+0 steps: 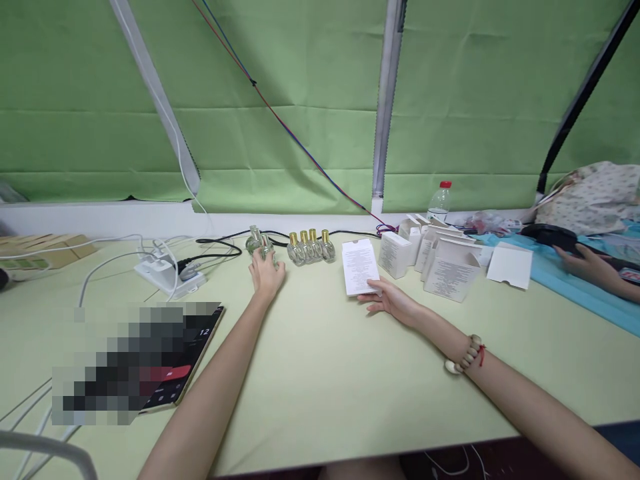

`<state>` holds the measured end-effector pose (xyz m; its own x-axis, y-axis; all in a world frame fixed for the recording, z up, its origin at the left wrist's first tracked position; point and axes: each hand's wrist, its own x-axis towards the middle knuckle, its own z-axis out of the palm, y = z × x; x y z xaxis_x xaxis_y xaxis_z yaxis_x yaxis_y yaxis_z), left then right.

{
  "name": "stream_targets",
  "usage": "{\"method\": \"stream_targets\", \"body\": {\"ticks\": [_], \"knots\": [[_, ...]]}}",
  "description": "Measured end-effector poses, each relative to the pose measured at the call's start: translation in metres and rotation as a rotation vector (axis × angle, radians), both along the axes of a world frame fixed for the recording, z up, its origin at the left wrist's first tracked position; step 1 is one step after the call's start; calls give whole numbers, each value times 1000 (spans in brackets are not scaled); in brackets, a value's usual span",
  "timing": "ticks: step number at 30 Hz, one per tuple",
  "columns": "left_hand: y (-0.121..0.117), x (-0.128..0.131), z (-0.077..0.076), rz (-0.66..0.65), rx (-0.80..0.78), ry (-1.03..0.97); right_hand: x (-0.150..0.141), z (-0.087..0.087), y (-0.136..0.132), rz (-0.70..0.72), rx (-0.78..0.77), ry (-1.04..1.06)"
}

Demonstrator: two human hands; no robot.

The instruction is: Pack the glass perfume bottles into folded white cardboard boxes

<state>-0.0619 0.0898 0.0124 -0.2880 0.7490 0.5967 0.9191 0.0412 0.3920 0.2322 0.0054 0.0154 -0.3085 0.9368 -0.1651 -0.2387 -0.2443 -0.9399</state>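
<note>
My left hand (267, 273) reaches far across the pale green table (320, 387) and closes its fingers on a small clear perfume bottle (265, 248) with a gold cap. A second such bottle (253, 239) stands just behind it. Several more gold-capped bottles (311, 247) stand in a row to the right. My right hand (387, 298) holds a small white printed box (359, 267) upright by its lower edge, thumb and fingers pinched on it.
Several white boxes (440, 260) cluster at the back right beside a plastic water bottle (439, 202). A power strip (167, 273) with cables lies at the back left, a tablet (165, 363) nearer. Another person's hand (590, 263) rests on blue cloth at the right.
</note>
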Motion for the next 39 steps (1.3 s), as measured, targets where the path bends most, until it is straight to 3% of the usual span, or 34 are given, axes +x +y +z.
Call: {"method": "stream_targets", "body": {"ticks": [9, 16, 19, 24, 28, 31, 35, 39], "knots": [[-1, 1, -1, 42, 40, 24, -1, 5, -2, 5, 0, -18], [-3, 3, 1, 41, -31, -21, 1, 2, -2, 50, 46, -18], [-9, 5, 5, 4, 105, 15, 1, 3, -3, 63, 63, -24], [-15, 25, 9, -232, 331, 55, 0, 4, -5, 30, 102, -3], [-21, 67, 7, -626, 314, -24, 1, 2, -3, -31, 140, -26], [-35, 104, 1, -882, 269, -228, 1, 0, -2, -76, 189, -76], [-58, 136, -7, -994, 167, -517, -1, -3, -3, -114, 328, -131], [-67, 143, -10, -1011, 122, -657, -4, -3, -8, -205, 474, -126]]}}
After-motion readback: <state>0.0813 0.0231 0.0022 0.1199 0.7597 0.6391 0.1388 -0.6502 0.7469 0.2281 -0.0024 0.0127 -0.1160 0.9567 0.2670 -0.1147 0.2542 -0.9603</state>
